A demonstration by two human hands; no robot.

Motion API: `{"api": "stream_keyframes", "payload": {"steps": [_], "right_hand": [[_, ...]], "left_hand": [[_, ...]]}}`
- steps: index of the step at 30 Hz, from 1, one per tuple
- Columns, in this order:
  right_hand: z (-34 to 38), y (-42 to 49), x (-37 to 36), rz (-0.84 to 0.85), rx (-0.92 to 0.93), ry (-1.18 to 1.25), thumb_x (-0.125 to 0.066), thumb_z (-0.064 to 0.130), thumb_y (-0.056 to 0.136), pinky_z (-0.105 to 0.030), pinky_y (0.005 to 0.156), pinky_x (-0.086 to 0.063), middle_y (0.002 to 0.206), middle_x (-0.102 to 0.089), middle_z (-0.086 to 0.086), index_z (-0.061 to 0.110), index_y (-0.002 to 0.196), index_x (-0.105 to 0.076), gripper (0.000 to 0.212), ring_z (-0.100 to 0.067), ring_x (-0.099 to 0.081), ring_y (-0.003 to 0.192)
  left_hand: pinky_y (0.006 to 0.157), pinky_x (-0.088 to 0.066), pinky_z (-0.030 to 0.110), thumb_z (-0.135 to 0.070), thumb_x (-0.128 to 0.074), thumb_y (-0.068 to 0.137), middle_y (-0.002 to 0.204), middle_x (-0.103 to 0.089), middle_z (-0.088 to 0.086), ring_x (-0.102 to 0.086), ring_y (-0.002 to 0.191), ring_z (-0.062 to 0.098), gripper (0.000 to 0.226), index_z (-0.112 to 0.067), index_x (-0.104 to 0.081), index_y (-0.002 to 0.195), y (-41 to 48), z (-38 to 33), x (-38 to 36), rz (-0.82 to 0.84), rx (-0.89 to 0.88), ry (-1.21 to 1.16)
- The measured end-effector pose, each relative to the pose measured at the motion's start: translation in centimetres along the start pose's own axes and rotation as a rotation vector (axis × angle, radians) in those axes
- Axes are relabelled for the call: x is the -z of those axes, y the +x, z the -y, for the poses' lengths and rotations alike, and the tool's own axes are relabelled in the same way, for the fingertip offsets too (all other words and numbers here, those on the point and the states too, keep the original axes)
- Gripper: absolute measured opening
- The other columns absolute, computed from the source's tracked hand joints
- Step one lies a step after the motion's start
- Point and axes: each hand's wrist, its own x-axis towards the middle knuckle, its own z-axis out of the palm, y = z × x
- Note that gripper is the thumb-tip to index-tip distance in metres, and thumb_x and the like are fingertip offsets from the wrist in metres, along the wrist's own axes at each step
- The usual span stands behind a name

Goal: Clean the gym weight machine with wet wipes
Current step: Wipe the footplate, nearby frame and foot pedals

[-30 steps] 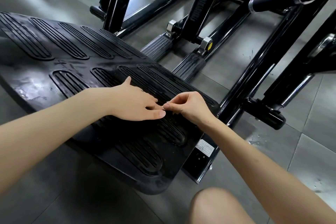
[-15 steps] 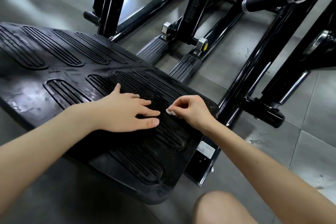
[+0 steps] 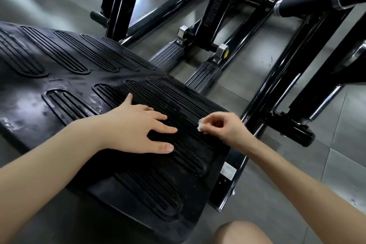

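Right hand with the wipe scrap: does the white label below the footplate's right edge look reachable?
Probably yes. The right hand pinches the wipe scrap over the footplate; the white label lies uncovered just below it, and the left hand rests flat farther left.

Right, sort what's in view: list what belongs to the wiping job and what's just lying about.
In the job:
- footplate
- wipe, a small white scrap
- right hand, pinching the wipe
- left hand, resting flat on the footplate

Just about:
- ribbed pedals
- padded roller
- white label
- floor tiles
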Motion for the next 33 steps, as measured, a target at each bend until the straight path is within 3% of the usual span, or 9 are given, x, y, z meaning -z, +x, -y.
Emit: {"api": "stream_keyframes", "payload": {"steps": [2, 4, 9, 13, 18, 22, 25, 29, 33], "right_hand": [[-0.9, 0.4, -0.4, 0.036, 0.016, -0.092, -0.076, 0.026, 0.077, -0.018, 0.076, -0.048, 0.085, -0.069, 0.011, 0.031, 0.086, -0.071, 0.012, 0.001, -0.062, 0.075], [-1.0, 0.5, -0.5, 0.028, 0.023, -0.094, -0.075, 0.027, 0.076, -0.011, 0.073, -0.043, 0.087, -0.067, 0.010, 0.033, 0.089, -0.072, 0.014, 0.004, -0.057, 0.072], [-0.7, 0.8, -1.1, -0.035, 0.018, 0.028, -0.073, 0.011, 0.078, -0.009, 0.072, -0.047, 0.084, -0.071, 0.008, 0.024, 0.069, -0.071, 0.016, 0.000, -0.066, 0.081], [0.3, 2.2, -2.1, -0.074, 0.024, 0.020, -0.071, 0.007, 0.080, -0.008, 0.063, -0.045, 0.076, -0.070, 0.004, 0.011, 0.074, -0.073, 0.007, 0.003, -0.061, 0.061], [1.9, 5.9, -4.5, -0.080, 0.076, -0.096, -0.070, 0.012, 0.081, -0.018, 0.073, -0.051, 0.080, -0.073, -0.003, 0.007, 0.078, -0.074, 0.008, 0.005, -0.061, 0.064], [0.8, 3.1, -2.6, -0.067, 0.067, -0.112, -0.070, 0.009, 0.081, -0.012, 0.075, -0.050, 0.078, -0.072, 0.005, 0.016, 0.068, -0.071, 0.015, -0.003, -0.068, 0.080], [-0.3, 1.1, -0.9, -0.032, 0.016, -0.071, -0.072, 0.008, 0.080, -0.013, 0.070, -0.051, 0.067, -0.070, 0.013, 0.021, 0.062, -0.069, 0.023, -0.004, -0.069, 0.078], [1.3, 4.9, -3.1, -0.041, 0.014, -0.113, -0.072, 0.011, 0.080, -0.015, 0.068, -0.050, 0.070, -0.071, 0.007, 0.014, 0.064, -0.071, 0.016, 0.001, -0.066, 0.075], [3.4, 10.1, -6.4, -0.053, 0.072, -0.174, -0.070, 0.016, 0.080, -0.021, 0.069, -0.048, 0.070, -0.069, 0.004, 0.012, 0.071, -0.073, 0.011, -0.004, -0.062, 0.067]], "left_hand": [[0.112, 0.008, 0.060, -0.081, -0.019, 0.072, 0.153, -0.014, -0.022, -0.007, 0.144, 0.011, 0.064, -0.063, -0.019, 0.134, 0.0, 0.0, 0.1, 0.000, 0.000, 0.010], [0.111, 0.008, 0.061, -0.078, -0.020, 0.075, 0.153, -0.014, -0.022, -0.007, 0.144, 0.011, 0.061, -0.062, -0.019, 0.134, 0.1, 0.0, 0.1, 0.000, -0.001, 0.028], [0.111, 0.007, 0.062, -0.085, -0.010, 0.067, 0.153, -0.014, -0.021, -0.009, 0.144, 0.010, 0.071, -0.063, -0.017, 0.134, 0.3, 0.2, 0.0, -0.016, -0.015, 0.033], [0.110, 0.009, 0.063, -0.085, -0.008, 0.063, 0.153, -0.015, -0.022, -0.009, 0.144, 0.011, 0.074, -0.063, -0.018, 0.134, 0.3, 0.3, 0.0, -0.022, -0.025, 0.027], [0.110, 0.009, 0.062, -0.081, -0.020, 0.073, 0.153, -0.015, -0.021, -0.009, 0.144, 0.011, 0.064, -0.062, -0.020, 0.134, 0.2, 0.1, 0.2, -0.008, -0.014, 0.023], [0.110, 0.011, 0.062, -0.079, -0.021, 0.073, 0.154, -0.013, -0.020, -0.006, 0.144, 0.011, 0.063, -0.063, -0.019, 0.134, 0.2, 0.2, 0.3, -0.003, -0.014, 0.009], [0.110, 0.011, 0.063, -0.077, -0.024, 0.079, 0.156, -0.010, -0.015, -0.004, 0.145, 0.015, 0.059, -0.062, -0.017, 0.135, -0.1, 0.6, 0.2, 0.001, 0.017, 0.031], [0.108, 0.011, 0.064, -0.079, -0.022, 0.077, 0.157, -0.009, -0.009, -0.005, 0.145, 0.019, 0.064, -0.060, -0.013, 0.138, -0.3, 1.5, 0.6, 0.028, 0.067, 0.080], [0.108, 0.011, 0.065, -0.081, -0.022, 0.074, 0.158, -0.009, -0.007, -0.004, 0.145, 0.021, 0.070, -0.058, -0.011, 0.139, -0.2, 2.2, 0.7, 0.039, 0.109, 0.082]]}}
